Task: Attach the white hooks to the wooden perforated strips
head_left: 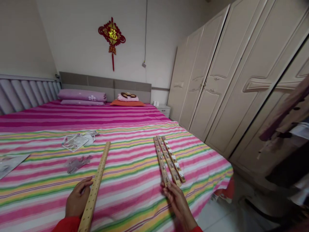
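A long pale wooden strip with rows of small holes lies lengthwise on the striped bedsheet. My left hand rests at its left side, fingers curled in, fingertips at the strip's edge; nothing shows in them. Farther right lie three shorter wooden strips side by side. Shiny metal pieces sit along the left strip and the middle strip, while the right strip carries round white-faced pieces. My right hand pinches the near end of the left short strip between thumb and fingers.
Clear plastic packets and a crumpled plastic bag lie left of the long strip. Another flat packet is at the left edge. Folded bedding lies by the headboard. Wardrobes line the right side.
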`<state>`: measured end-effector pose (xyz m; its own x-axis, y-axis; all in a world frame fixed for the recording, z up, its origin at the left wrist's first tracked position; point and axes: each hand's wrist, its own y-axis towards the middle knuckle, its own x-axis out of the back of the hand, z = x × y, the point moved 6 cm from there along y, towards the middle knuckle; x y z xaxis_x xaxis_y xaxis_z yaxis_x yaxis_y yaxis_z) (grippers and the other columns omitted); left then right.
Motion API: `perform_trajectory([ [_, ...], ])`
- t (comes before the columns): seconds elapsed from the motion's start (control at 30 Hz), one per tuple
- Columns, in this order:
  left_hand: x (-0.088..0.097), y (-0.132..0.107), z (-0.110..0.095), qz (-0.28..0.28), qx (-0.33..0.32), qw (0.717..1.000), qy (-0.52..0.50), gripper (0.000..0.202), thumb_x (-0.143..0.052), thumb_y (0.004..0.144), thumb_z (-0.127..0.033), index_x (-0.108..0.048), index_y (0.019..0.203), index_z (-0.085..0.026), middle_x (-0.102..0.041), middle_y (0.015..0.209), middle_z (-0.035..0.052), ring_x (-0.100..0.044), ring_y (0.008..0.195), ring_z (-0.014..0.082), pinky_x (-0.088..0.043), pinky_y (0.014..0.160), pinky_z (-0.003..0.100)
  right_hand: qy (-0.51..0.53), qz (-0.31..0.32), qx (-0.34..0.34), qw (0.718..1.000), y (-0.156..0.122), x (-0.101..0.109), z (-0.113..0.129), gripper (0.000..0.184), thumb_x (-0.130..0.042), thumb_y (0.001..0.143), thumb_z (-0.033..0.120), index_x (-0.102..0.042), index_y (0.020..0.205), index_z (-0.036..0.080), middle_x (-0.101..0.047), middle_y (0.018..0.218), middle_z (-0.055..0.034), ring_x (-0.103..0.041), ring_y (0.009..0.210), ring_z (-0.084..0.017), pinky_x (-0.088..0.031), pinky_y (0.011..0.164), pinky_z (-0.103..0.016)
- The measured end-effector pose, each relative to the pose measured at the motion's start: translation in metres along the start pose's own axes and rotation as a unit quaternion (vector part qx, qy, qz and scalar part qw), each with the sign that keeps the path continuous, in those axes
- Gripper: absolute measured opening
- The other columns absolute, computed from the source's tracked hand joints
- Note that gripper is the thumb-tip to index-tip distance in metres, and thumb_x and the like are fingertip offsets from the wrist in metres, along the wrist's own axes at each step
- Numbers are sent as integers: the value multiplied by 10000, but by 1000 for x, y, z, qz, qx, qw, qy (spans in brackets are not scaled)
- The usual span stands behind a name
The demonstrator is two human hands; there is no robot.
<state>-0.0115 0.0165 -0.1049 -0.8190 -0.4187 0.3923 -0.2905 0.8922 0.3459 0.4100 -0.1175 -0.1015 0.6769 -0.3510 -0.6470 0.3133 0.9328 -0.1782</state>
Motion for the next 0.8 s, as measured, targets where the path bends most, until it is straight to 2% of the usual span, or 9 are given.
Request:
perform_trajectory([
  [0.27,3,-5,-14,-14,-7,999,-32,290,-500,642,-408,-681,790,-237,-714,972,55,-635,976,254,-494,915,401,32,-58,20,998,3,23,-8,247,-845,554,230,-744,760,138,-755,879,-73,-704,867,-211,-580,824,-273],
  [0.5,7,-11,-25,-3,55,996,-77,413,-606,598,-518,-682,830,-184,-697,814,54,-626,714,202,-540,693,341,-6,-49,-9,999,-7,27,-21,253,-829,569,227,-753,795,142,-755,924,-86,-678,982,-252,-581,866,-303],
  [0.67,0,-17,-34,27,87,995,-44,670,-657,548,-589,-664,1022,-115,-643,878,83,-608,743,206,-529,733,372,12,-101,-37,994,-14,40,-34,275,-855,502,220,-756,753,169,-756,892,-81,-694,911,-237,-601,789,-287],
  [0.73,-4,-18,-37,36,83,996,0,730,-684,516,-572,-646,1071,-98,-619,891,86,-610,767,223,-521,750,387,6,-112,-50,992,-18,42,-41,277,-863,487,211,-754,740,177,-755,848,-79,-704,796,-215,-608,701,-271],
  [0.8,-10,-17,-40,54,60,995,56,726,-698,498,-529,-647,1067,-81,-597,849,76,-606,776,241,-508,758,391,-15,-97,-64,993,-22,38,-51,279,-866,486,211,-750,737,179,-745,769,-73,-679,630,-181,-590,568,-256],
])
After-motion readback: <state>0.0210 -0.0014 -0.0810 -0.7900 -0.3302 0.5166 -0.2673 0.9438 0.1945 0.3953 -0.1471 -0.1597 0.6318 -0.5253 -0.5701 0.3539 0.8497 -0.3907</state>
